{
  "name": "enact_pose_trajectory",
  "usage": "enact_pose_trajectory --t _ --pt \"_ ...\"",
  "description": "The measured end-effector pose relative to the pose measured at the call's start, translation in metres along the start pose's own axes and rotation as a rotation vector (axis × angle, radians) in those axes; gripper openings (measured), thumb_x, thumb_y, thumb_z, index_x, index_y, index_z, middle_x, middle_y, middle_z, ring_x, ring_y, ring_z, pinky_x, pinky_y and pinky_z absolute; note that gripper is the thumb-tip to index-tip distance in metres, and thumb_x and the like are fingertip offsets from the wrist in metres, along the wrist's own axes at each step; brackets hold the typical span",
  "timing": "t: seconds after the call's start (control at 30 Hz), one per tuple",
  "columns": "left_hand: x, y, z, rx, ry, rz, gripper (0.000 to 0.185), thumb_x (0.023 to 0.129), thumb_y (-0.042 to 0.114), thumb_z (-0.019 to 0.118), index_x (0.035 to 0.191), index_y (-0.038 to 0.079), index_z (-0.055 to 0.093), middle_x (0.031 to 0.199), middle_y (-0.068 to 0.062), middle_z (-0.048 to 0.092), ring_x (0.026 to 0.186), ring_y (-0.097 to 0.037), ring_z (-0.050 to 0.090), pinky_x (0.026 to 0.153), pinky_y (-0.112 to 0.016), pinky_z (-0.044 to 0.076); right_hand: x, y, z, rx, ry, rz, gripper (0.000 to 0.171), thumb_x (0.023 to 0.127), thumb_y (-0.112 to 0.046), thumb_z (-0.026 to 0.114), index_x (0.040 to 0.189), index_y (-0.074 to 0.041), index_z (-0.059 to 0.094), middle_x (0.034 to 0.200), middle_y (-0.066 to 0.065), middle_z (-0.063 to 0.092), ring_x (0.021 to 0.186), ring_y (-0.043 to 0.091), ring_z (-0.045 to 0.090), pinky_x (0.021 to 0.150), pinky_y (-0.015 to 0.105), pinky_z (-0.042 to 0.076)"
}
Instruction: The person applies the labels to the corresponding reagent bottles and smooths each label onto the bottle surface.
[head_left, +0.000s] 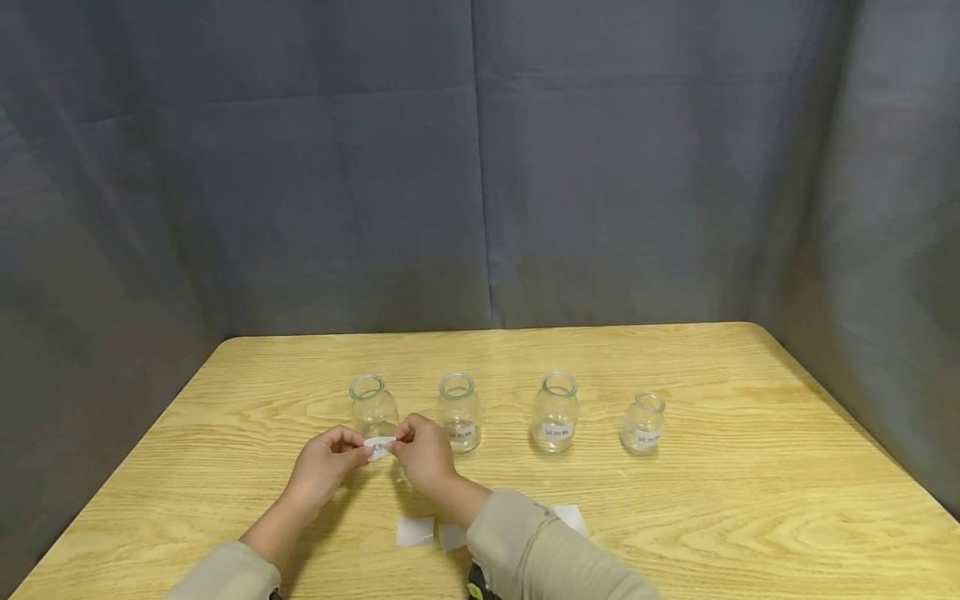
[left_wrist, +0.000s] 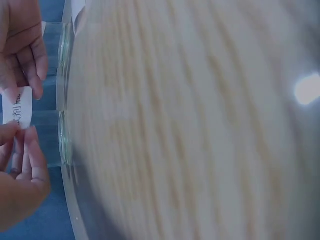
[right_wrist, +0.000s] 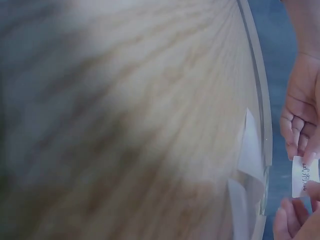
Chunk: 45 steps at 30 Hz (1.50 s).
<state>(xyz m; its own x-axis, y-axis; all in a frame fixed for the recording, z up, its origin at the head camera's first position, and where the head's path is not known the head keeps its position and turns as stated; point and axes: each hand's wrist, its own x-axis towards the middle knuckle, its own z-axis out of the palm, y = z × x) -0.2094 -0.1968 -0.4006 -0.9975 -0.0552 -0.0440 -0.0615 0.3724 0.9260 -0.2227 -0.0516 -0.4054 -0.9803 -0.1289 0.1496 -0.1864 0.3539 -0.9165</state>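
Handwriting on small white paper label (head_left: 379, 447) and three glass jars' white labels (head_left: 557, 431): too small, illegible.

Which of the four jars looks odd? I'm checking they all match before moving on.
The leftmost jar shows no label, unlike the other three. Both hands, left hand and right hand, pinch a written label just before it. The rightmost jar is smaller.

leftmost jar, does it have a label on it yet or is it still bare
Still bare. The leftmost jar shows no label, while both hands, left hand and right hand, pinch a small written label just in front of it.
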Motion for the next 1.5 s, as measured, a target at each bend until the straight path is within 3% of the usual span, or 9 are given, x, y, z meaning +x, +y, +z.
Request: enact_pose_trajectory --t 0.23,0.37,0.67,0.87,1.07,1.2,1.3,1.4,1.5 --pt "0.003 0.001 -0.003 0.043 0.040 -0.020 0.012 0.085 0.007 0.061 0.088 -0.004 0.058 0.083 -0.003 0.053 0.076 -0.014 0.047 0.064 -0.024 0.042 0.007 -0.001 0.006 -0.079 0.065 -0.007 0.011 0.077 -0.003 0.069 0.075 -0.003 0.058 0.080 0.004 0.053 0.074 0.013 0.048 0.064 0.023 0.042" --pt "0.005 0.001 -0.004 0.069 0.039 -0.015 0.013 0.085 0.008 0.061 0.089 -0.004 0.058 0.089 -0.009 0.056 0.078 -0.015 0.050 0.064 -0.025 0.042 0.009 0.000 0.009 -0.073 0.074 0.006 0.012 0.077 -0.004 0.069 0.074 -0.004 0.058 0.087 0.007 0.054 0.084 0.020 0.051 0.074 0.034 0.046" --pt "0.007 -0.005 -0.010 0.109 0.033 -0.003 0.015 0.087 0.011 0.060 0.091 -0.004 0.058 0.125 -0.026 0.050 0.095 -0.028 0.060 0.069 -0.031 0.050 0.014 0.004 0.017 -0.057 0.088 0.006 0.013 0.076 -0.004 0.070 0.072 -0.004 0.057 0.094 0.009 0.059 0.084 0.021 0.055 0.065 0.026 0.046" --pt "0.012 -0.004 -0.012 0.109 0.032 0.035 0.011 0.087 0.007 0.058 0.087 -0.004 0.057 0.127 -0.027 0.049 0.104 -0.036 0.057 0.072 -0.031 0.050 0.017 0.001 0.018 -0.100 0.104 -0.008 0.015 0.076 -0.005 0.070 0.071 -0.005 0.057 0.094 0.009 0.062 0.083 0.020 0.057 0.064 0.025 0.047" --pt "0.014 -0.003 -0.011 0.121 0.041 0.046 0.013 0.087 0.008 0.059 0.087 -0.004 0.058 0.126 -0.028 0.049 0.101 -0.034 0.058 0.070 -0.031 0.050 0.018 0.002 0.020 -0.101 0.119 0.003 0.015 0.077 -0.006 0.070 0.070 -0.005 0.057 0.098 0.010 0.063 0.086 0.021 0.057 0.064 0.024 0.046" --pt "0.015 -0.003 -0.010 0.132 0.051 0.048 0.014 0.087 0.009 0.060 0.088 -0.005 0.059 0.125 -0.029 0.049 0.099 -0.032 0.058 0.069 -0.030 0.050 0.019 0.002 0.020 -0.125 0.141 -0.011 0.015 0.076 -0.006 0.071 0.069 -0.005 0.057 0.102 0.012 0.064 0.095 0.028 0.059 0.072 0.029 0.049" --pt "0.017 -0.004 -0.011 0.143 0.059 0.047 0.013 0.086 0.009 0.061 0.088 -0.004 0.060 0.123 -0.027 0.052 0.098 -0.031 0.059 0.070 -0.029 0.051 0.019 0.001 0.018 -0.122 0.132 -0.010 0.015 0.076 -0.006 0.071 0.070 -0.004 0.057 0.095 0.011 0.064 0.080 0.020 0.059 0.062 0.024 0.047" --pt "0.019 -0.008 -0.015 0.163 0.053 0.069 0.014 0.085 0.010 0.063 0.087 -0.004 0.061 0.121 -0.025 0.055 0.101 -0.033 0.058 0.072 -0.029 0.051 0.019 0.001 0.017 -0.113 0.090 -0.005 0.015 0.077 -0.006 0.070 0.075 -0.003 0.056 0.084 0.010 0.063 0.057 0.010 0.046 0.047 0.017 0.037" --pt "0.022 -0.010 -0.021 0.179 0.027 0.085 0.017 0.084 0.012 0.065 0.089 -0.003 0.060 0.118 -0.022 0.058 0.104 -0.033 0.057 0.076 -0.029 0.050 0.019 -0.001 0.015 -0.128 0.054 0.001 0.018 0.078 -0.006 0.069 0.084 -0.001 0.053 0.084 0.011 0.062 0.051 0.007 0.039 0.046 0.016 0.036"
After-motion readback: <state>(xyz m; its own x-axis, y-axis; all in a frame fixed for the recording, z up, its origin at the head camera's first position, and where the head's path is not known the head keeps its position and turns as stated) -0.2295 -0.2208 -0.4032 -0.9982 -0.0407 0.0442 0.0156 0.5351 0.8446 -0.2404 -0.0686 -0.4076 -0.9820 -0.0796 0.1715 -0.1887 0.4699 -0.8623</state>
